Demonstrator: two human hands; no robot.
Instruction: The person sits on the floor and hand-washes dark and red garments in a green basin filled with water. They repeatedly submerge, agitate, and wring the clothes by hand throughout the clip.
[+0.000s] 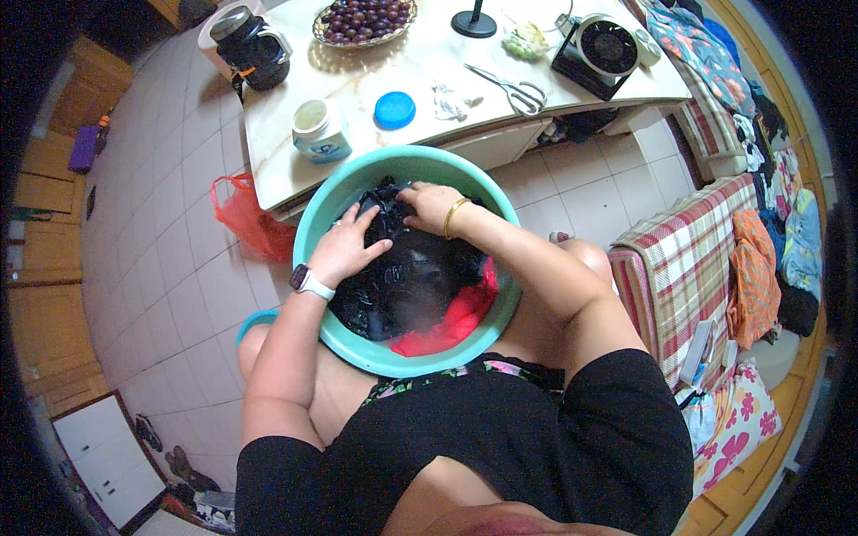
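A turquoise plastic basin [409, 365] rests at my lap, close to the table's front edge. Wet black cloth [415, 268] fills most of it, and red cloth [462, 321] lies along its lower right side. My left hand [348, 244], with a white-strapped watch at the wrist, is over the black cloth with its fingers spread and nothing in them. Near the far side of the basin, my right hand [432, 206] touches the same cloth with bent fingers; whether it pinches a fold cannot be made out. A gold bracelet [454, 218] circles that wrist.
On the marble-patterned table [375, 74] stand an uncapped white jar [320, 132], a blue lid [395, 110], scissors [513, 90], a basket of grapes [365, 23], and a small fan [600, 50]. A red plastic bag [251, 218] is left of the basin. Right is a plaid-covered seat [670, 261].
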